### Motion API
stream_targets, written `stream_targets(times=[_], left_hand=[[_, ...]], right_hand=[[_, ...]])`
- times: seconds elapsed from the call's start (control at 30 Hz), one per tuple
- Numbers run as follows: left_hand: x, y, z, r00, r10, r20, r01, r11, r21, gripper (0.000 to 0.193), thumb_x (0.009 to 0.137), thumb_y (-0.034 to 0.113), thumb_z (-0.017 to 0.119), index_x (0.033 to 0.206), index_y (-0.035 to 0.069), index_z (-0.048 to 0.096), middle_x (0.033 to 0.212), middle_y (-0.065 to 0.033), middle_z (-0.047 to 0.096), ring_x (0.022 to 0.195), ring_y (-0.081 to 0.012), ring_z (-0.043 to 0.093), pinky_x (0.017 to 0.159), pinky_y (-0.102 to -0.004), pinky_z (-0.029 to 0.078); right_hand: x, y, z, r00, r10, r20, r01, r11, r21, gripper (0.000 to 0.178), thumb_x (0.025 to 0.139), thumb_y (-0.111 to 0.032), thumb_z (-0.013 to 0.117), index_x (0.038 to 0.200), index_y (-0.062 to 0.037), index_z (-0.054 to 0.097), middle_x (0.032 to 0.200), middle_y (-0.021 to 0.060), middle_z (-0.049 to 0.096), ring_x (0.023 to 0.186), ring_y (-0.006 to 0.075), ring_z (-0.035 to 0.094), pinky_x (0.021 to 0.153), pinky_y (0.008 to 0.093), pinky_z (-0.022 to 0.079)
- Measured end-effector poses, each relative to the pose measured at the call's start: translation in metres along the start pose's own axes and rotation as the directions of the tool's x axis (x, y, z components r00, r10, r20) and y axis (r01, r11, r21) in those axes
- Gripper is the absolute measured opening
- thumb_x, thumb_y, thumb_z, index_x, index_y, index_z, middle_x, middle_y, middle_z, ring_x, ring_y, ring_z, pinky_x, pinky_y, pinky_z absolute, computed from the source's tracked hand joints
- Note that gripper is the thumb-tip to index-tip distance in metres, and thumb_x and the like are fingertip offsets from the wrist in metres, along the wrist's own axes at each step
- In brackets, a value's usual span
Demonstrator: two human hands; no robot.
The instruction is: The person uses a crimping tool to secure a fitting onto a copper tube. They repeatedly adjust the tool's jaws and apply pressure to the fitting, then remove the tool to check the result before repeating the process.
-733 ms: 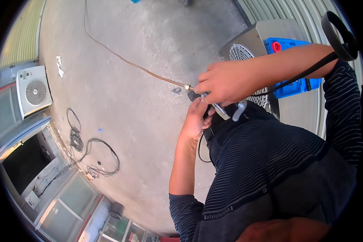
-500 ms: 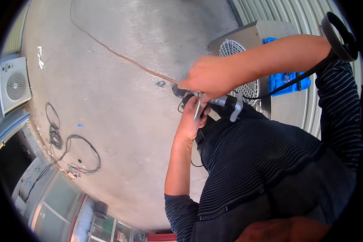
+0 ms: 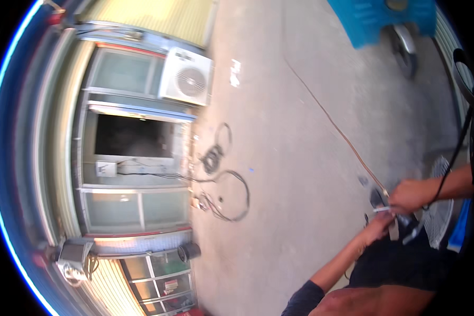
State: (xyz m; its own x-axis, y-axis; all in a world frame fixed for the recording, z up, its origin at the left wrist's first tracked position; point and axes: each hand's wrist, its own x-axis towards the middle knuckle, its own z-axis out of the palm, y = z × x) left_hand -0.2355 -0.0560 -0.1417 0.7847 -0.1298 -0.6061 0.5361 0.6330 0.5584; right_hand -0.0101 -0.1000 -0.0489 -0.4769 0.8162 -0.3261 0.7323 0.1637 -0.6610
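A long, thin copper-coloured pipe runs along the floor and up to my hands at the lower right. My right hand is closed around its near end, where a metal tool meets it. Just below, my left hand is closed on that metal tool, whose short silver rod shows between the two hands. The tool's grey handle sticks out on the body side. Blur and my fingers hide how pipe and tool join.
Black cables lie coiled on the concrete floor. A white outdoor air-conditioner unit stands by the windowed wall at left. A blue wheeled vehicle is at the top right. A white fan grille and a blue case lie beside my right arm.
My view has swung left, so hands and tool now appear at the lower right and the wall and blue vehicle have come in. Both hands keep their hold.
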Motion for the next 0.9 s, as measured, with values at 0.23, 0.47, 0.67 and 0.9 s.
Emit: stream_targets(times=[0.23, 0.47, 0.67, 0.9], left_hand=[[-0.037, 0.031, 0.018, 0.999, -0.029, -0.015, 0.029, 1.0, -0.006, 0.031, 0.106, 0.044, 0.046, 0.115, 0.015, 0.048, 0.074, 0.0018, 0.048, 0.045, -0.0038, 0.032, 0.037, -0.0208, 0.021], [-0.01, 0.022, 0.016, 0.999, -0.042, -0.022, 0.042, 0.999, 0.005, 0.03, 0.105, 0.043, 0.049, 0.114, 0.015, 0.049, 0.071, 0.0022, 0.047, 0.042, -0.0036, 0.03, 0.035, -0.0217, 0.018], [-0.012, 0.034, 0.006, 0.999, -0.043, -0.017, 0.044, 0.999, 0.032, 0.029, 0.104, 0.043, 0.052, 0.11, 0.014, 0.052, 0.07, 0.0026, 0.046, 0.041, -0.0035, 0.03, 0.034, -0.0212, 0.02], [-0.002, 0.05, 0.012, 0.986, -0.076, -0.146, 0.081, 0.996, 0.029, 0.035, 0.099, 0.045, 0.061, 0.1, 0.011, 0.055, 0.07, 0.0014, 0.051, 0.044, -0.0049, 0.037, 0.036, -0.0219, 0.025]], right_hand=[[-0.005, -0.07, -0.061, 0.951, 0.31, -0.001, -0.296, 0.909, 0.293, 0.04, 0.084, -0.033, 0.063, 0.104, 0.0025, 0.064, 0.084, 0.0253, 0.07, 0.076, 0.041, 0.071, 0.073, 0.0484, 0.058], [0.005, -0.018, -0.015, 0.963, 0.268, -0.039, -0.255, 0.945, 0.203, 0.038, 0.082, -0.034, 0.064, 0.095, 0.001, 0.069, 0.085, 0.0268, 0.07, 0.083, 0.0438, 0.07, 0.078, 0.0501, 0.057], [-0.01, -0.007, -0.005, 0.944, 0.322, -0.065, -0.312, 0.941, 0.132, 0.047, 0.084, -0.049, 0.068, 0.097, -0.0043, 0.074, 0.084, 0.0236, 0.072, 0.086, 0.0423, 0.07, 0.081, 0.0488, 0.056], [-0.035, -0.009, -0.017, 0.926, 0.191, -0.325, -0.27, 0.938, -0.217, 0.023, 0.065, -0.027, 0.074, 0.074, -0.0057, 0.075, 0.086, 0.019, 0.056, 0.09, 0.0358, 0.055, 0.068, 0.0455, 0.051]])
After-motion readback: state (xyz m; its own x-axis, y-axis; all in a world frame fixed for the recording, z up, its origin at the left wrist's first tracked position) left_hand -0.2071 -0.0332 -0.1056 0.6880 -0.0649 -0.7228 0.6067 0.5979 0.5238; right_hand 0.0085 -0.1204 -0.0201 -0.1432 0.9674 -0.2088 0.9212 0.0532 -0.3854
